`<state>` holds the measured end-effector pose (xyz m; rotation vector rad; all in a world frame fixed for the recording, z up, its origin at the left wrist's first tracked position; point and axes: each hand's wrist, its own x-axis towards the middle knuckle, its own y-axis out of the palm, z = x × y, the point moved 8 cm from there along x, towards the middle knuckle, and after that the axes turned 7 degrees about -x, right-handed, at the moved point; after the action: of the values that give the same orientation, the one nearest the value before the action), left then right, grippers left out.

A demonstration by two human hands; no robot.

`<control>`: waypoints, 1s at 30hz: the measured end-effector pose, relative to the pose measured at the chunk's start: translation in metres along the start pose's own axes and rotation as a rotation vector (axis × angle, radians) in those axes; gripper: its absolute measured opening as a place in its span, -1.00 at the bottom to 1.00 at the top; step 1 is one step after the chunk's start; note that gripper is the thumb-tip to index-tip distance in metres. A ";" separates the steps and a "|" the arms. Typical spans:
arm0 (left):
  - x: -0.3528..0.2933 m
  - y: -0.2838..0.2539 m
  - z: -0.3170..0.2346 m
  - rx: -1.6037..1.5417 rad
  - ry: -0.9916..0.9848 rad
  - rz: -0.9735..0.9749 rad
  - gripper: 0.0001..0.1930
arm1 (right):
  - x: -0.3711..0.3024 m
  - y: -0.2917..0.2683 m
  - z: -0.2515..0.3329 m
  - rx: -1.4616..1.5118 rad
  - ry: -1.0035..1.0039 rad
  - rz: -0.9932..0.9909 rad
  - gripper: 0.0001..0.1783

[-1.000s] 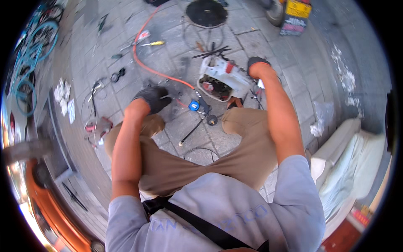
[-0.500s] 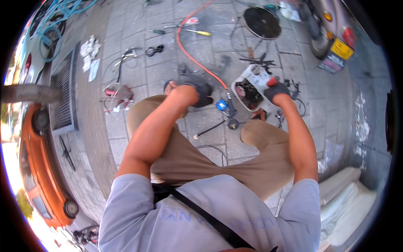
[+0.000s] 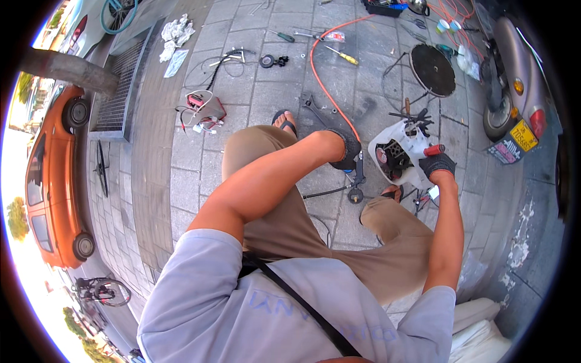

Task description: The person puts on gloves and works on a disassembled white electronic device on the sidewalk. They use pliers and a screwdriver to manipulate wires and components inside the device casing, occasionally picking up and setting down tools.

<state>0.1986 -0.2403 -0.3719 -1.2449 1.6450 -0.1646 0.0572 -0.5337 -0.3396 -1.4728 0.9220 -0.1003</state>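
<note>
My left hand [image 3: 346, 151], in a dark glove, is over the end of an orange air hose [image 3: 330, 91] and its black tyre inflator [image 3: 359, 175]. It covers most of the inflator's blue gauge; its fingers are hidden, so I cannot tell its grip. On the right, my gloved right hand [image 3: 438, 164] is closed around a short red cylindrical thing [image 3: 434, 150]. That hand is against the side of a white plastic container [image 3: 417, 143], cut open and holding dark metal parts [image 3: 393, 160]. A short black hose [image 3: 324, 192] runs from the inflator across the paving.
Screwdrivers [image 3: 342, 55], a grey-and-red box with wires [image 3: 209, 109] and a round black disc [image 3: 432, 70] lie on the paving. A scooter [image 3: 514, 91] stands at right. At left are a metal grate [image 3: 121, 91], a tree trunk [image 3: 72, 71] and an orange car [image 3: 54, 181].
The view has shifted, so the ground things appear farther right and lower. My left hand has moved right onto the inflator, covering its blue gauge. My right hand keeps the red thing beside the container.
</note>
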 end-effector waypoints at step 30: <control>-0.099 -0.073 -0.055 -0.045 0.151 -0.065 -0.52 | -0.086 -0.127 0.151 0.181 -0.254 -0.086 -0.48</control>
<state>0.1972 -0.2207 -0.2380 -1.3487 1.7454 -0.2688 0.1467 -0.3838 -0.2144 -1.3216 0.6276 -0.0569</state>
